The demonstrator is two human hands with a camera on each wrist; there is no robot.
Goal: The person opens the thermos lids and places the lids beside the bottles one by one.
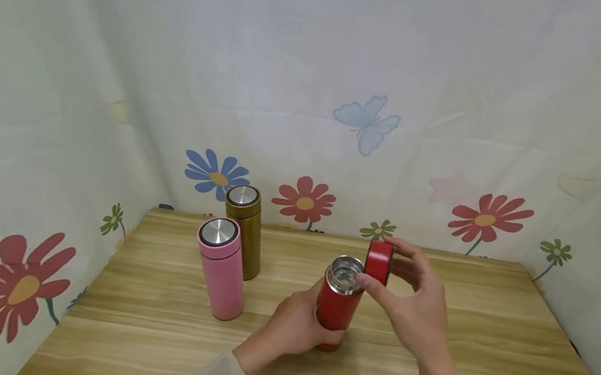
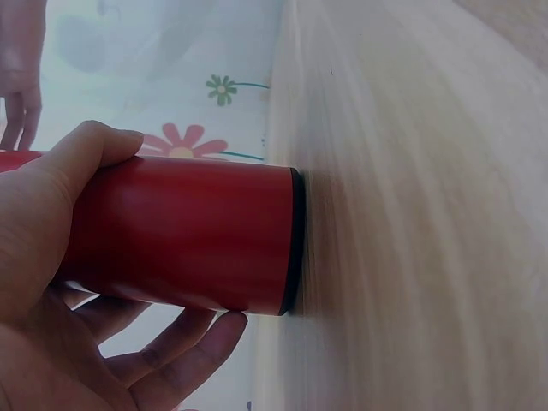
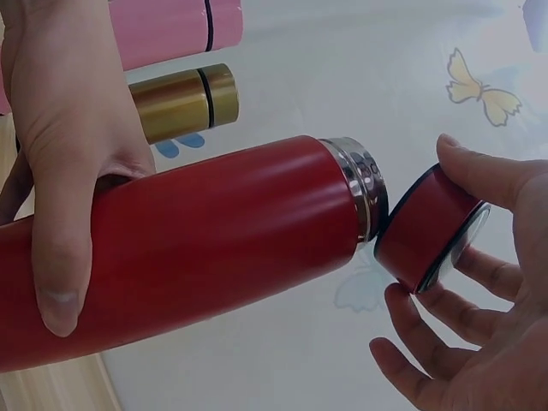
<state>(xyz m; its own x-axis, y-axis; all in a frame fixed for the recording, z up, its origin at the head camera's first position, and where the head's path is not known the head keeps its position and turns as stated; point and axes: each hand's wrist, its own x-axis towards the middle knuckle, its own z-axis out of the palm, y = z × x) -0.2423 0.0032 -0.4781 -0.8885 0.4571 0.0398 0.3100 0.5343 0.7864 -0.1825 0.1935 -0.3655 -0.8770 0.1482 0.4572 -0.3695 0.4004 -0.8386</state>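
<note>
A red thermos stands on the wooden table with its steel mouth uncovered. My left hand grips its body, the thumb across the near side; in the left wrist view the black base meets the tabletop. Between thumb and fingers my right hand pinches the red lid, turned on its side at the right of the mouth. The right wrist view has the lid's edge close against the steel neck; whether they touch I cannot tell.
Left of the red thermos stands a pink thermos, lid on. Behind it is a gold thermos, also lidded. A pale curtain printed with flowers and butterflies hangs behind and beside the wooden table.
</note>
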